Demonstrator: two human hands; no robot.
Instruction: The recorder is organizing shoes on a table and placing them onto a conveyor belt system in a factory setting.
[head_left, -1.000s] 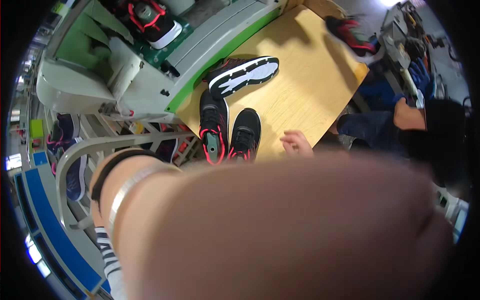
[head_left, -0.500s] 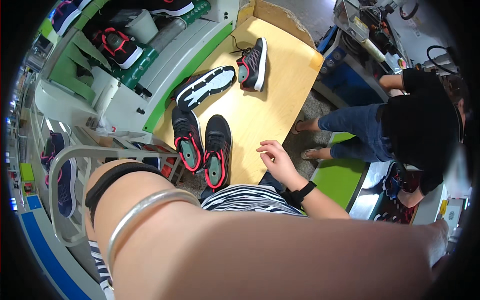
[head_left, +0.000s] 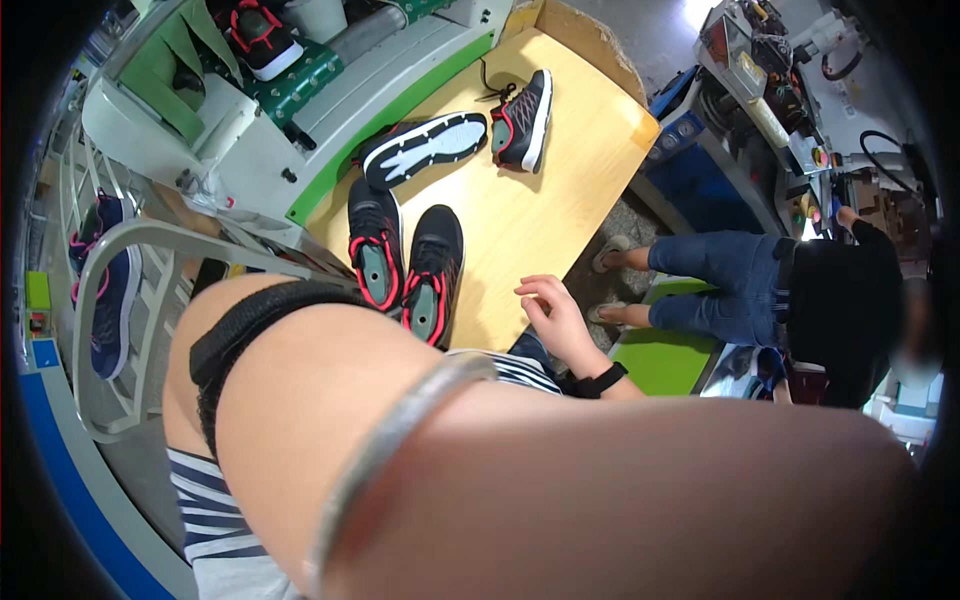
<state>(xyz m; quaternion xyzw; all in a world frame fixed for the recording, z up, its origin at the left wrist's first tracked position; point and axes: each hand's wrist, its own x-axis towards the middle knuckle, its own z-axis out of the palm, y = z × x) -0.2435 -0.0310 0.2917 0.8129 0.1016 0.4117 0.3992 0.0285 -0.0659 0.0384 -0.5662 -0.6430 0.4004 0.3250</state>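
My left arm (head_left: 520,480), with a silver bangle and a black band, is raised close to the camera and fills the lower picture; its hand is out of view. My right hand (head_left: 555,315), a black watch on its wrist, rests with fingers apart at the near edge of the wooden table (head_left: 560,200) and holds nothing. Just left of it stands a pair of black shoes with red trim (head_left: 405,260). Farther back a third shoe (head_left: 425,150) lies sole up, and another shoe (head_left: 525,118) lies on its side.
A green and white machine (head_left: 290,110) runs along the table's left side with a shoe (head_left: 260,35) on it. A grey rack (head_left: 110,290) at far left holds a navy shoe. Another person in jeans (head_left: 720,270) sits right of the table by cluttered workbenches.
The view has swung down and right, bringing my right hand and the other person into sight. My left arm stays raised near the camera. The shoes have not moved.
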